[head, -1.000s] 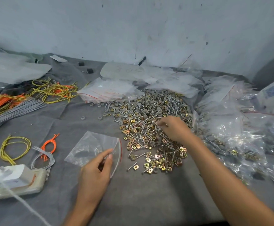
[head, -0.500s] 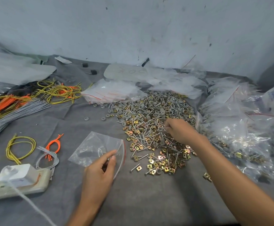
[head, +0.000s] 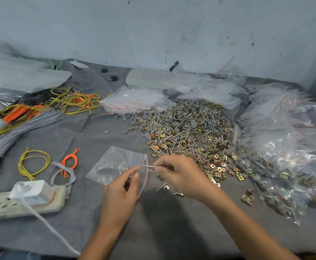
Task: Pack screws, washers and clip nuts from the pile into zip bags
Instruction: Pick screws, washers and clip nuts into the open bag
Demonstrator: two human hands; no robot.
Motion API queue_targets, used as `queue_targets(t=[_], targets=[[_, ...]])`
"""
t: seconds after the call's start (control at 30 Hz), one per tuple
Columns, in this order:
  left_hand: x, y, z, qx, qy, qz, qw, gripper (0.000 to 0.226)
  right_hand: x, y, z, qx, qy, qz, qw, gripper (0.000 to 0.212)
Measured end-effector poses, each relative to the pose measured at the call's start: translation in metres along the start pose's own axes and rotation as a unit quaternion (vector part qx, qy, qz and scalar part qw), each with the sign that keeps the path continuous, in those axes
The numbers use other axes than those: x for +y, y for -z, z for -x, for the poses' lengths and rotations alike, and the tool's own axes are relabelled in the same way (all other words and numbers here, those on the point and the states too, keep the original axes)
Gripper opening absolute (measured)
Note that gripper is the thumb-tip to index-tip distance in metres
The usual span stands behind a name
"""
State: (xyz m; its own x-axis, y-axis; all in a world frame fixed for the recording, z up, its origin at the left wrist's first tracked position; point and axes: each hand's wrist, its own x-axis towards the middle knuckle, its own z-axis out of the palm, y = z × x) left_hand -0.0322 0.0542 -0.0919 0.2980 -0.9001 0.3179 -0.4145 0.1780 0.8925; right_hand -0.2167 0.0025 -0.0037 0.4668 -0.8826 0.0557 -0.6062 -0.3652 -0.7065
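On a grey tabletop (head: 78, 136), a left hand (head: 122, 192) pinches the open mouth of a clear zip bag (head: 119, 166) between its fingers, while the right hand (head: 179, 175) pinches screws (head: 149, 167) at that mouth; the hardware pile (head: 187, 134) lies beyond, near filled bags (head: 277, 147).

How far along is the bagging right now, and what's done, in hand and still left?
Done: filled zip bags are heaped at the right. In hand: the left hand holds an open zip bag by its mouth while the right hand brings screws to the opening; that bag looks almost empty. Left: a big pile of screws, washers and clip nuts and a stack of empty bags. Plenty remains.
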Motion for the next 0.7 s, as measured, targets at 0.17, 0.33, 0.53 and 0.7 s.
queue_targets(t=[0.17, 0.33, 0.53, 0.7], targets=[[-0.002, 0.001, 0.000, 0.004, 0.006, -0.008, 1.000, 0.017, -0.002, -0.036, 0.004, 0.051, -0.109, -0.079, 0.990, 0.015], [-0.001, 0.002, 0.001, 0.003, 0.006, -0.014, 1.000, 0.023, -0.005, -0.049, 0.002, 0.077, -0.127, 0.009, 0.989, 0.019], [0.000, 0.001, 0.001, 0.004, 0.016, -0.022, 1.000, 0.020, -0.012, -0.053, -0.001, 0.114, -0.125, -0.063, 0.984, 0.009], [0.002, 0.001, 0.000, 0.007, 0.017, -0.031, 0.999, 0.021, -0.012, -0.052, 0.001, 0.133, -0.085, -0.038, 0.987, 0.005]])
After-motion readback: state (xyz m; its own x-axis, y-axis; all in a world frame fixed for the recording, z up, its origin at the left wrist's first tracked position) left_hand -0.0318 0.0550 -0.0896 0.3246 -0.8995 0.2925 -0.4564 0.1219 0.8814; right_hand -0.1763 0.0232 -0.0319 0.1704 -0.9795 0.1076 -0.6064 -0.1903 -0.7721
